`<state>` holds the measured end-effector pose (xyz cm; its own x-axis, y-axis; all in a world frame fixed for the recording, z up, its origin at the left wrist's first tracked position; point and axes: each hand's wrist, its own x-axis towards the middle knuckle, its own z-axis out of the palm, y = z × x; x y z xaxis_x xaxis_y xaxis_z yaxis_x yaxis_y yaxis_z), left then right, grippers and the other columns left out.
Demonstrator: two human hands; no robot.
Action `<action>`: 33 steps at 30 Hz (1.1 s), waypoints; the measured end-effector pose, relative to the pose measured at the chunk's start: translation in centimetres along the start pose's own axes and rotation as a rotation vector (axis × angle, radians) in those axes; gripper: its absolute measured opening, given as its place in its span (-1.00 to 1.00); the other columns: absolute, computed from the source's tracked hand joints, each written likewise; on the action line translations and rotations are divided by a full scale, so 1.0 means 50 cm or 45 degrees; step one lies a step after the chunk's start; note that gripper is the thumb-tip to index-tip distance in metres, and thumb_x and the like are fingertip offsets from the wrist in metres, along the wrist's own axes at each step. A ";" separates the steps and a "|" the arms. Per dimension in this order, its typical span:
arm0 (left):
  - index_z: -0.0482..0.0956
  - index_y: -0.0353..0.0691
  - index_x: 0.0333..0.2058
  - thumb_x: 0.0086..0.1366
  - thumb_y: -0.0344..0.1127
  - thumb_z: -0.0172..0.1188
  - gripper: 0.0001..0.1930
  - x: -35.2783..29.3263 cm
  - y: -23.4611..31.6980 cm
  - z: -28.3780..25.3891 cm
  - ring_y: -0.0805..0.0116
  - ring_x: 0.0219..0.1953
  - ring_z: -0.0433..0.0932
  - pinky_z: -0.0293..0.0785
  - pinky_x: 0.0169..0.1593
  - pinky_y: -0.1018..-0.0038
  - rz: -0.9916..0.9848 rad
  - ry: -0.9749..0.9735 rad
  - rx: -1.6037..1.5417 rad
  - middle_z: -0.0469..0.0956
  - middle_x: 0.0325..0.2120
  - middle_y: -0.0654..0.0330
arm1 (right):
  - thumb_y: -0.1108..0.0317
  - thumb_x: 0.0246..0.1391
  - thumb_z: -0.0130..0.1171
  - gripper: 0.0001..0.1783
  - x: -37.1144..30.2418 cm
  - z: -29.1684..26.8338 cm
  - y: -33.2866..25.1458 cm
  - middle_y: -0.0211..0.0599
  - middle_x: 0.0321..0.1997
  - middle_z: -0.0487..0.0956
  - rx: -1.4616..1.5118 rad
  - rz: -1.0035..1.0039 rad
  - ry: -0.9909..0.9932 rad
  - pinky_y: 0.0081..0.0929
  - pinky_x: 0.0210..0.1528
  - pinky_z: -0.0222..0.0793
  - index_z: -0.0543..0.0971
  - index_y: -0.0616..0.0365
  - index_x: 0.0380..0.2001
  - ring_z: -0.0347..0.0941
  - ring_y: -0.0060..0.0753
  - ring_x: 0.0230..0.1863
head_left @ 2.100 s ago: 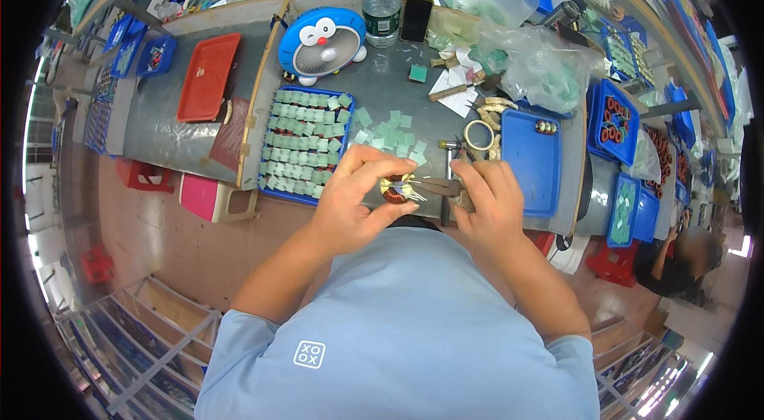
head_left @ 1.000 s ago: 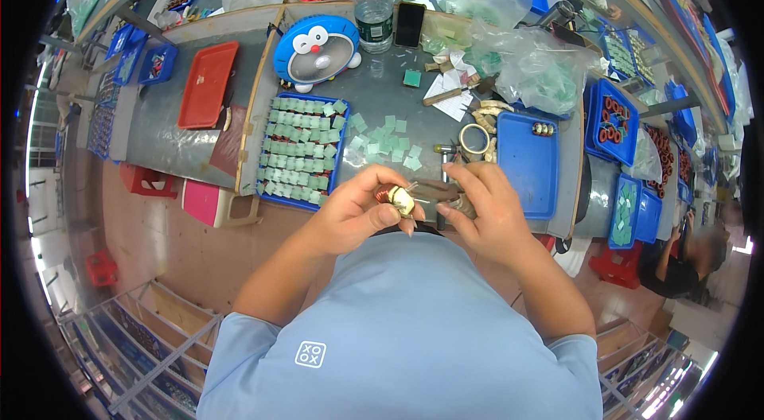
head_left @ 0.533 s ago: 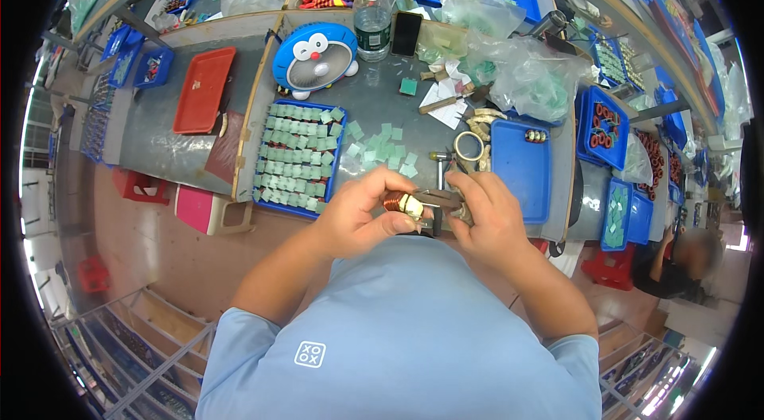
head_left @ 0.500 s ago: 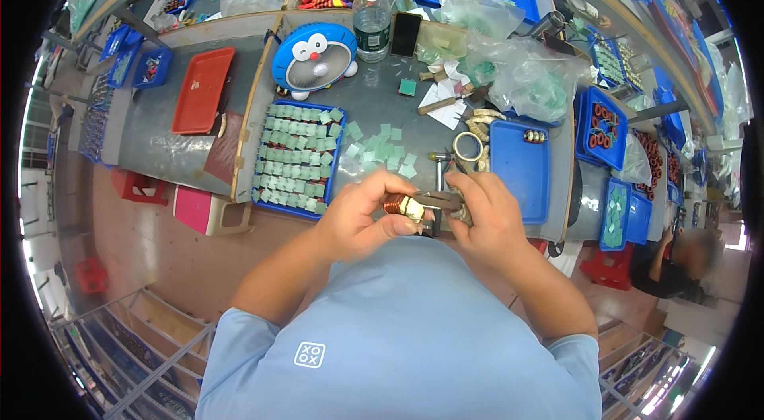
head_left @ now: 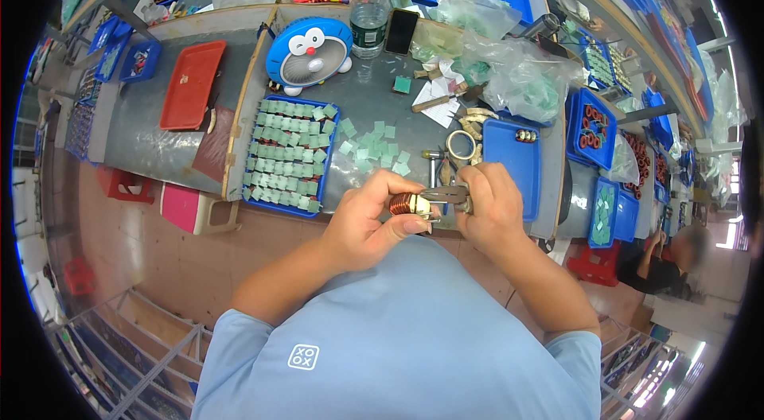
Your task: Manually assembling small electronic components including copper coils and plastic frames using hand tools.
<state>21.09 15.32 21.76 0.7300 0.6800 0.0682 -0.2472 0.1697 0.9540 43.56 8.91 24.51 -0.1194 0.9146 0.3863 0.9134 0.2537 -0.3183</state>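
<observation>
Between the thumb and fingers of my left hand [head_left: 368,217] is a copper-wound coil [head_left: 404,204] with a pale yellow-white end and wire leads pointing right. My right hand [head_left: 492,201] grips a pair of pliers [head_left: 447,195], whose jaws reach left to the coil's lead end. Whether the jaws are closed on a lead is too small to tell. Just beyond my hands, a hammer [head_left: 434,168] and a roll of tape [head_left: 461,145] lie on the bench. To the left stands a blue tray [head_left: 248,199] filled with rows of parts topped by pale green squares.
Loose green squares [head_left: 374,141] are scattered on the bench [head_left: 334,181]. A blue tray [head_left: 511,173] with a few coils sits at the right. Behind are a blue fan [head_left: 309,55], a water bottle [head_left: 369,25], a phone [head_left: 401,32] and plastic bags [head_left: 517,74]. A wooden divider [head_left: 248,118] runs at the left.
My right hand and the pliers have shifted slightly right, and the jaws now show more clearly beside the coil. The coil stays in my left hand. The whole view has shifted slightly.
</observation>
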 end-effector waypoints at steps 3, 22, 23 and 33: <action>0.31 -0.32 0.01 0.40 -0.17 0.28 -0.56 0.002 0.006 -0.015 0.30 -0.12 0.70 0.64 -0.02 0.41 -0.001 -0.027 0.209 0.66 -0.11 -0.10 | 0.57 -0.37 0.33 -0.50 -0.013 0.004 -0.005 -0.16 -0.27 0.47 0.126 0.094 -0.122 -0.17 -0.22 0.45 0.54 0.19 -0.19 0.48 -0.01 -0.22; 0.39 -0.28 0.05 0.23 -0.14 0.45 -0.44 0.034 -0.040 -0.071 0.26 -0.21 0.69 0.62 -0.15 0.40 0.531 0.282 0.487 0.66 -0.11 0.02 | 0.44 0.00 0.38 -0.47 0.035 0.016 -0.085 -0.08 -0.20 0.48 0.338 0.360 -0.144 -0.15 -0.16 0.43 0.52 0.23 0.08 0.49 0.04 -0.18; 0.39 -0.31 0.04 0.26 -0.18 0.43 -0.47 0.039 -0.026 -0.078 0.27 -0.20 0.69 0.62 -0.12 0.41 0.559 0.235 0.623 0.65 -0.12 0.00 | 0.44 0.00 0.38 -0.49 0.036 0.016 -0.085 -0.08 -0.21 0.49 0.336 0.356 -0.138 -0.15 -0.17 0.43 0.53 0.23 0.07 0.49 0.04 -0.20; 0.51 -0.36 -0.07 0.29 -0.18 0.42 -0.59 0.044 -0.012 -0.074 0.36 -0.38 0.64 0.55 -0.30 0.51 0.471 0.398 1.081 0.66 -0.39 0.13 | 0.50 -0.18 0.35 -0.57 0.064 0.046 -0.046 -0.10 -0.28 0.50 -0.140 0.273 -0.180 -0.14 -0.21 0.50 0.55 0.21 -0.14 0.53 0.04 -0.23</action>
<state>20.48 19.36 20.27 0.4668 0.7662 0.4416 0.2042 -0.5793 0.7892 40.18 11.99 24.48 0.0349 0.9805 0.1932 0.9595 0.0212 -0.2810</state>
